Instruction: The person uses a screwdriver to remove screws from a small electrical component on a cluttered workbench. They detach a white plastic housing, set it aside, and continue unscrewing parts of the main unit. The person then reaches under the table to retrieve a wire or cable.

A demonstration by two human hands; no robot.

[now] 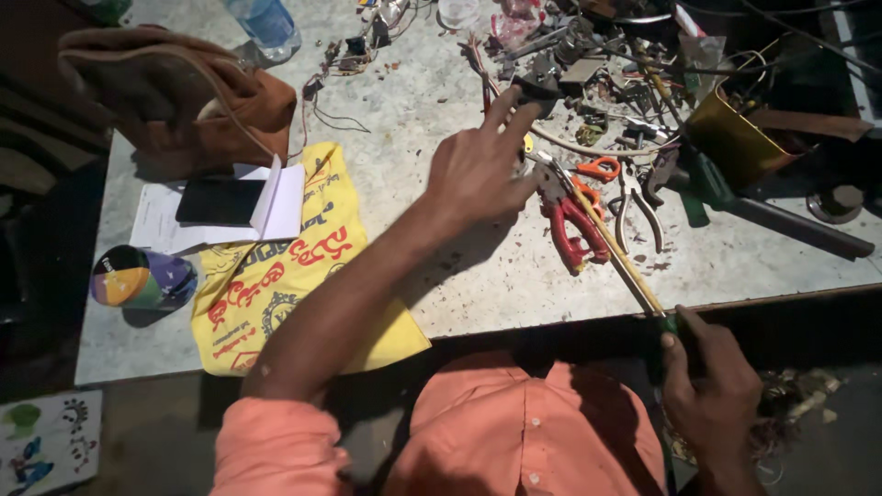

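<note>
Currently, a long thin rod with a pale yellowish shaft is being gripped at its near end by the right hand, whose fingers are being kept curled tight around the dark handle just below the table's near edge. The rod is being held slanted, running up and to the left across the grey table toward the cluttered tools. The left hand is being stretched out over the table with its fingers spread apart and nothing clasped in them; its fingertips are being held near the far end of the rod, though whether they are touching it cannot be told. Just beside that hand, red-handled pliers are lying on the table, crossed by the rod, with orange-handled scissors near them. A yellow cloth bag with red print is being spread flat to the left under the forearm, and a white booklet with a dark phone on it is lying at its upper edge. A brown leather pouch is sitting at the far left, and a round multicoloured tin is standing near the left edge.
</note>
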